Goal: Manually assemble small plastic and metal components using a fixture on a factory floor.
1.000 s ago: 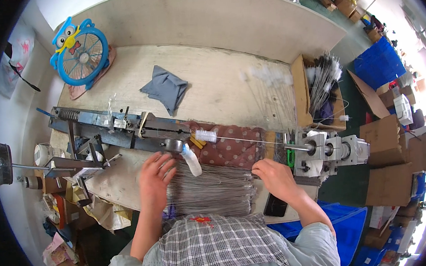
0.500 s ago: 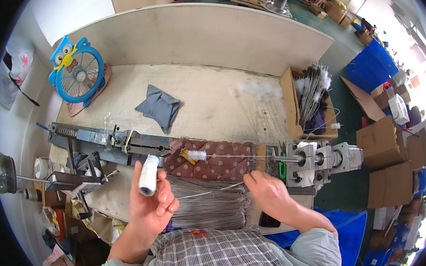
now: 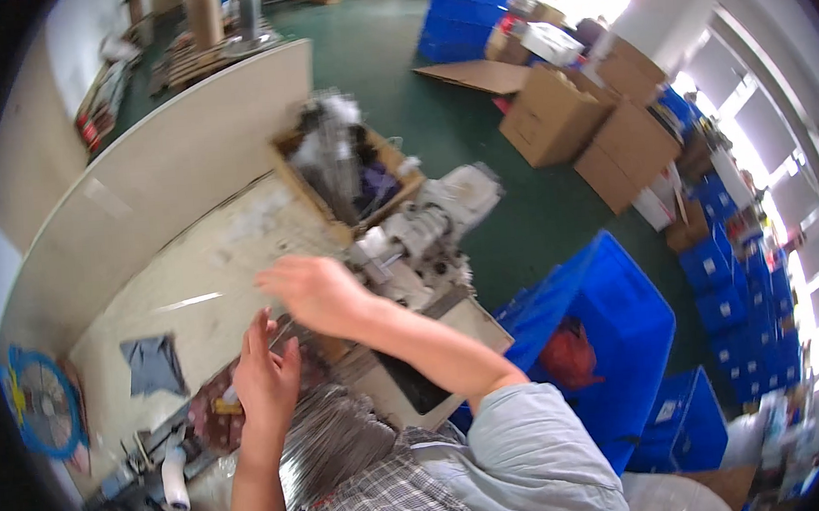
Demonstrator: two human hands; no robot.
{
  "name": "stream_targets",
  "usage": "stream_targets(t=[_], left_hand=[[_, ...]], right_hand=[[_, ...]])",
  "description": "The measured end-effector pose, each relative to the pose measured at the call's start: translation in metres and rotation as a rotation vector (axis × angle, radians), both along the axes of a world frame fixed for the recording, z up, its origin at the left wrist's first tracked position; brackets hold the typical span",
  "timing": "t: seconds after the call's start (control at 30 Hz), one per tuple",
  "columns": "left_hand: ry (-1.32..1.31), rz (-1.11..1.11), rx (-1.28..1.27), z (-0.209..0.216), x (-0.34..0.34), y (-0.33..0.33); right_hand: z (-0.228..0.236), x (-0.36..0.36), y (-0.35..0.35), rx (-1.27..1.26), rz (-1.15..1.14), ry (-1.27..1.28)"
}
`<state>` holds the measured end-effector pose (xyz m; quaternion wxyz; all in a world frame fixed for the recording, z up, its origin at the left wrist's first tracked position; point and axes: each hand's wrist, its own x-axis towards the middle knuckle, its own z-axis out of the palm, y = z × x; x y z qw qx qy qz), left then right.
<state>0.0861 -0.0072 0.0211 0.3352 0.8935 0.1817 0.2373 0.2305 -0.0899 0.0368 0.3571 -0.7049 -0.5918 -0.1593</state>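
My left hand [image 3: 268, 375] is raised over the bench with fingers spread and nothing visible in it. Just above and to its right, my right hand [image 3: 315, 292] stretches leftward. Its fingers are extended and slightly blurred, and no held object shows. Below my hands lies a thick bundle of thin grey metal wires [image 3: 333, 446] against my checked apron [image 3: 388, 494]. A brown dotted cloth [image 3: 213, 412] is partly hidden behind my left hand. The white handle-like roll [image 3: 175, 481] stands at the bench's lower left. A thin pale streak [image 3: 188, 301] shows over the benchtop; I cannot make out what it is.
A white-grey machine [image 3: 418, 241] sits at the bench's right end, beside a cardboard box of wire brushes [image 3: 342, 170]. A large blue bin [image 3: 615, 336] is to my right. A grey cloth [image 3: 154, 365] and blue fan [image 3: 45, 404] are at left; a dark phone-like slab [image 3: 414, 383] lies near my right forearm.
The view has swung right. My left hand has let go of the white roll, and my right hand has left the wire it pinched. Both hands are now close together.
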Motion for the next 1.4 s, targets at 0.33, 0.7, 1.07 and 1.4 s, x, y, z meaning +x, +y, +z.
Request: stream_targets(t=[0.33, 0.7, 1.07, 1.4], left_hand=[[0.008, -0.133, 0.444, -0.033, 0.045, -0.002], [0.248, -0.150, 0.481, -0.037, 0.062, 0.022], [0.010, -0.127, 0.418, -0.040, 0.036, 0.034], [-0.108, 0.259, -0.443, -0.019, -0.135, 0.005]], right_hand=[[-0.031, 0.011, -0.022, 0.084, -0.146, 0.259], [-0.020, 0.018, -0.033, -0.074, -0.090, 0.319], [0.026, 0.018, -0.027, -0.556, 0.138, 0.339], [0.014, -0.058, 0.074, -0.360, 0.551, 0.257]])
